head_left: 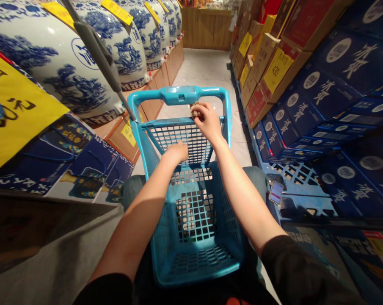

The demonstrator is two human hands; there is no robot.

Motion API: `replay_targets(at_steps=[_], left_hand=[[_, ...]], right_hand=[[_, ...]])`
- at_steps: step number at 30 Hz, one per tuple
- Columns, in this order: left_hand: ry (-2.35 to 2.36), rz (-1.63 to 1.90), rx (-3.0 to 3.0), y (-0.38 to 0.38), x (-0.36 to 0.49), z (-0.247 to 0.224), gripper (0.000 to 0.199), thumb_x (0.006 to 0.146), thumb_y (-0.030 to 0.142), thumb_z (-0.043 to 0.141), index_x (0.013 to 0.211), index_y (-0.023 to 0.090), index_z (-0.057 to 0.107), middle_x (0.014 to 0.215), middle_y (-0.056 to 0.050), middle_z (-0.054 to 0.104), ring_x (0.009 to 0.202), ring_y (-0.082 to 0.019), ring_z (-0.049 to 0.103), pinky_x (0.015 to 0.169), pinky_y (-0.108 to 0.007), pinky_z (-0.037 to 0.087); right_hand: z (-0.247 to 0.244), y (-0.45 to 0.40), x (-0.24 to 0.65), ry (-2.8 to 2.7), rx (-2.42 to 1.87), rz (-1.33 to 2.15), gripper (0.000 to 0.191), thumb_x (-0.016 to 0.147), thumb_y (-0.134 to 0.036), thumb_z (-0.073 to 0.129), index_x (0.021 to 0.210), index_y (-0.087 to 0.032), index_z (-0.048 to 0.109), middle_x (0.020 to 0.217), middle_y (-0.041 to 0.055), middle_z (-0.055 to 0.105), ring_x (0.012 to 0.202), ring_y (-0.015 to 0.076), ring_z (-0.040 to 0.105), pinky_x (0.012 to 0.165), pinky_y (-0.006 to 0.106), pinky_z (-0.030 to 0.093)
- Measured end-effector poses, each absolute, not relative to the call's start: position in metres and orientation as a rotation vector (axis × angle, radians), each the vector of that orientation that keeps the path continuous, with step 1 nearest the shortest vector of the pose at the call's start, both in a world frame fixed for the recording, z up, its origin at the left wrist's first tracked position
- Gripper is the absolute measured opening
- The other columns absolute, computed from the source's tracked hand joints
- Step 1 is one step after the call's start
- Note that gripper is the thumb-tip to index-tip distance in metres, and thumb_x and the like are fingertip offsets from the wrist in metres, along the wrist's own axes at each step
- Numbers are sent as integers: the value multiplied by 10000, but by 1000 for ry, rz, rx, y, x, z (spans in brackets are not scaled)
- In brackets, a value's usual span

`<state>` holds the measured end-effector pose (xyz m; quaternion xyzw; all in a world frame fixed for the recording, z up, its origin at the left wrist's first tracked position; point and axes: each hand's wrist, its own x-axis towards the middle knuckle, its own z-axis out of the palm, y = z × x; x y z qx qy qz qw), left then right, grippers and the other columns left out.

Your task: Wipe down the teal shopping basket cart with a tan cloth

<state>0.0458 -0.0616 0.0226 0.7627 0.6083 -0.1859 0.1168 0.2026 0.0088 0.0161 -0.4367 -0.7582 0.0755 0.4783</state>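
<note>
Both arms reach over a blue plastic shopping basket (191, 277) with grid walls and a folding handle frame. My right hand (208, 120) is at the frame's far crossbar, its fingers curled round a small brownish thing (196, 111) that I cannot make out clearly. Above the basket's far grid wall hangs my left hand (177, 152), its fingers bent down and mostly hidden behind the back of the hand. A grey telescopic pull handle (97, 51) slants up and left from the frame's left corner.
Large blue-and-white jars (118, 38) with yellow labels line the left side. Stacked blue boxes (318, 89) and brown cartons (257, 55) stand at the right. A lit phone (276, 192) lies on a blue pallet (299, 203). A wooden counter (207, 27) closes the aisle.
</note>
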Motion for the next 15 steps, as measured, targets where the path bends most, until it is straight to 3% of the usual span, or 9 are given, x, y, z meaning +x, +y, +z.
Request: replay_targets(at_steps=[3, 5, 10, 15], left_hand=[[1838, -566, 2213, -76, 55, 10, 711, 1008, 279, 517, 1665, 29, 417, 1744, -304, 333, 1595, -435, 408, 1185, -521, 513], [1863, -565, 2213, -81, 58, 4, 735, 1019, 308, 515, 1684, 29, 372, 1762, -305, 292, 1637, -447, 318, 1211, -571, 480], [1893, -529, 2265, -87, 58, 4, 691, 1005, 255, 518, 1657, 58, 404, 1658, -301, 464, 1548, -426, 457, 1282, -649, 347], [1863, -512, 2307, -110, 55, 12, 715, 1021, 252, 517, 1688, 60, 344, 1689, -286, 424, 1559, -417, 434, 1276, -605, 372]], right_hand=[[16, 9, 201, -1831, -1058, 217, 365, 843, -43, 548, 1095, -228, 736, 1320, 106, 709, 1311, 295, 656, 1170, 493, 539], [15, 8, 199, -1820, -1054, 226, 369, 836, -23, 551, 1084, -224, 734, 1316, 107, 702, 1305, 292, 656, 1172, 490, 532], [11, 8, 194, -1811, -1072, 191, 369, 846, -20, 545, 1088, -230, 729, 1329, 104, 691, 1281, 278, 647, 1148, 475, 547], [8, 8, 192, -1814, -1095, 168, 374, 844, -20, 534, 1091, -224, 727, 1342, 116, 685, 1279, 277, 635, 1143, 473, 548]])
